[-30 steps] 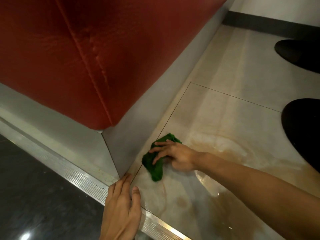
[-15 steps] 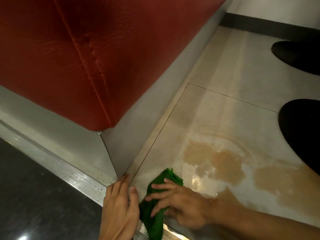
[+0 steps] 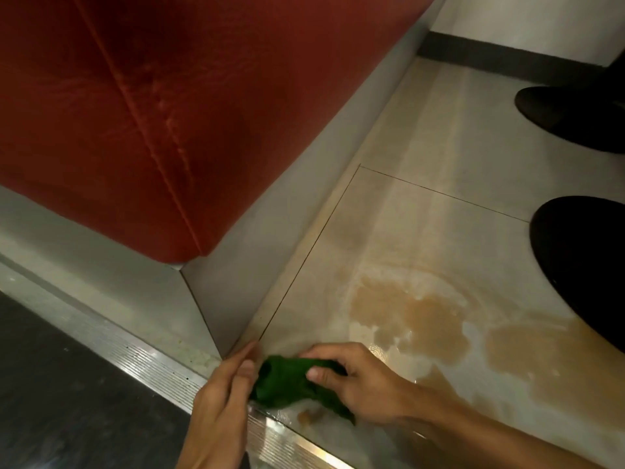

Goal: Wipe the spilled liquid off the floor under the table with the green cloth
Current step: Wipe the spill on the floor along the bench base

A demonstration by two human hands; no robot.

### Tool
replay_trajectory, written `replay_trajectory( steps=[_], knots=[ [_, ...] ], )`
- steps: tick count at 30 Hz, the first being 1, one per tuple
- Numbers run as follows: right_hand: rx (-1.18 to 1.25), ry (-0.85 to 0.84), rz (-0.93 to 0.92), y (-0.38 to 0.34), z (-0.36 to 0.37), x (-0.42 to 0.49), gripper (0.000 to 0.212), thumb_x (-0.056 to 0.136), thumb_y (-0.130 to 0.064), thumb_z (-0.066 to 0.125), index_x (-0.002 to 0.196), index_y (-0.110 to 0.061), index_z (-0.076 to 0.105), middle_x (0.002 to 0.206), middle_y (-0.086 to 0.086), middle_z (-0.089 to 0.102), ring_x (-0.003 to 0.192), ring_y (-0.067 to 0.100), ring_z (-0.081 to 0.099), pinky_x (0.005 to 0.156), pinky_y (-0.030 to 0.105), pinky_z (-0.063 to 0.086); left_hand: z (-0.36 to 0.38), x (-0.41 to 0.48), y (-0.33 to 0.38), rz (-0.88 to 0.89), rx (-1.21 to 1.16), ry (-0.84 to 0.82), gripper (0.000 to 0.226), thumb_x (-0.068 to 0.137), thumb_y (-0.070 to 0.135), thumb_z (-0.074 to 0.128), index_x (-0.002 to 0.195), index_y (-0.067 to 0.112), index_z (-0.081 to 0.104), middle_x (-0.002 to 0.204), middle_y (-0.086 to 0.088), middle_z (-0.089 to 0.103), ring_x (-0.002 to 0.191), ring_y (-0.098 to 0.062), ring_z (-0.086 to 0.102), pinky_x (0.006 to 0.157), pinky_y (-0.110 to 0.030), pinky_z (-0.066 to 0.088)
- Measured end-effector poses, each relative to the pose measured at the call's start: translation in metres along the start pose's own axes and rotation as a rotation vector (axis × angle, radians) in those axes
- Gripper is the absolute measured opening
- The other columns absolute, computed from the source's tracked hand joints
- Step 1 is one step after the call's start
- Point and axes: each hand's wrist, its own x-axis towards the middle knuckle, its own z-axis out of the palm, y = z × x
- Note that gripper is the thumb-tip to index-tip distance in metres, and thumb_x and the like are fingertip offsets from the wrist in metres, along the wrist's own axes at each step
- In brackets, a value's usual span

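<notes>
- The cloth point(image 3: 291, 384) is green and bunched. It lies on the floor point(image 3: 439, 147) at the near edge of the tiles, touching the metal strip point(image 3: 135, 353) that borders that edge.
- The right hand point(image 3: 362, 380) grips the cloth. Its fingers point(image 3: 324, 352) curl over the far side, and the thumb presses on the top, so the cloth is clamped between them.
- A tail of the cloth sticks out under the right palm toward the near edge.
- The left hand point(image 3: 216, 414) rests flat on the strip, just left of the cloth. Its fingers point(image 3: 233, 367) are straight and held together, holding nothing. The fingertips reach the corner of the grey plinth point(image 3: 270, 214). The thumb lies just beside the cloth; whether they touch cannot be told.
- The spill point(image 3: 406, 316) is brown liquid in several patches on the tiles, right of the cloth and beyond it. One small brown spot sits just below the cloth, by the strip.
- A red padded seat point(image 3: 101, 113) stands on the plinth, left of the tiles.
- Two black shapes point(image 3: 575, 116) stand at the right edge of the floor. What they are cannot be told.
- A darker floor surface lies left of the strip.
</notes>
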Motion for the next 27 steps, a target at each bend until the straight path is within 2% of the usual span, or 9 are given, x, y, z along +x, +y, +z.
replay_trajectory(
  steps=[2,4,7,10,13,18,23,25,27],
  knots=[
    [0.023,0.057,-0.004,-0.004,0.000,0.004,0.025,0.096,-0.008,0.053,0.115,-0.016,0.068,0.105,-0.014,0.068,0.103,0.001,0.061,0.088,0.018,0.047,0.000,0.000,0.012,-0.002,-0.124,-0.187,0.044,0.077,0.069,0.054,0.117,0.051,0.060,0.123,0.027,0.059,0.120,0.007,0.048,0.098,-0.021,0.032],
    [-0.012,0.090,-0.046,-0.009,-0.003,0.007,0.029,0.096,-0.006,0.053,0.119,-0.017,0.067,0.112,-0.011,0.068,0.109,0.004,0.061,0.095,0.023,0.048,0.004,0.004,0.021,0.108,-0.060,-0.269,0.053,0.068,0.068,0.062,0.118,0.051,0.058,0.120,0.026,0.061,0.115,0.006,0.053,0.096,-0.020,0.038],
    [-0.088,0.157,-0.111,-0.013,-0.008,0.008,0.032,0.095,-0.006,0.054,0.119,-0.023,0.067,0.113,-0.009,0.066,0.109,0.006,0.060,0.096,0.028,0.049,0.012,0.016,0.030,0.368,0.155,-0.124,0.045,0.068,0.034,0.082,0.108,0.044,0.064,0.102,0.019,0.068,0.095,-0.001,0.063,0.079,-0.009,0.046],
    [-0.079,0.203,-0.058,-0.013,-0.012,0.004,0.023,0.098,-0.021,0.053,0.119,-0.030,0.057,0.108,-0.006,0.067,0.098,0.006,0.064,0.085,0.027,0.054,0.019,0.025,0.036,0.468,0.260,-0.021,0.042,0.071,0.013,0.082,0.096,0.044,0.070,0.093,0.025,0.069,0.088,0.003,0.064,0.073,-0.005,0.046],
    [0.187,0.255,0.184,-0.018,-0.014,0.002,0.034,0.087,-0.047,0.058,0.114,-0.029,0.047,0.103,0.005,0.069,0.088,0.014,0.069,0.075,0.033,0.059,0.025,0.030,0.045,0.548,0.287,0.022,0.041,0.071,0.011,0.082,0.100,0.038,0.072,0.093,0.023,0.068,0.088,0.002,0.064,0.071,-0.007,0.048],
    [0.617,0.149,0.414,-0.024,-0.018,0.007,0.051,0.086,-0.053,0.056,0.112,-0.011,0.068,0.110,0.012,0.071,0.104,0.026,0.067,0.096,0.045,0.051,0.033,0.040,0.056,0.712,0.393,0.059,0.044,0.066,0.006,0.082,0.107,0.019,0.072,0.100,0.012,0.069,0.091,-0.002,0.057,0.076,-0.020,0.051],
    [1.366,0.098,0.460,-0.031,-0.016,0.008,0.068,0.086,-0.047,0.054,0.132,0.004,0.045,0.113,0.027,0.061,0.102,0.039,0.061,0.092,0.053,0.048,0.038,0.048,0.064,0.677,0.616,-0.037,0.050,0.059,0.024,0.071,0.108,0.030,0.068,0.099,0.016,0.067,0.093,-0.005,0.053,0.073,-0.028,0.054],
    [1.415,0.155,0.437,-0.031,-0.019,0.009,0.076,0.082,-0.048,0.062,0.129,0.009,0.047,0.123,0.030,0.056,0.106,0.039,0.059,0.101,0.052,0.044,0.040,0.046,0.068,0.689,0.649,-0.148,0.055,0.062,0.037,0.066,0.117,0.034,0.061,0.105,0.026,0.062,0.099,-0.004,0.055,0.081,-0.029,0.053],
    [1.286,0.194,0.421,-0.034,-0.027,0.012,0.058,0.084,-0.037,0.066,0.120,0.008,0.057,0.117,0.028,0.062,0.101,0.037,0.065,0.097,0.046,0.049,0.041,0.044,0.072,0.676,0.566,-0.241,0.060,0.064,0.052,0.064,0.122,0.039,0.059,0.109,0.038,0.054,0.107,0.007,0.051,0.091,-0.014,0.044]
  ],
)
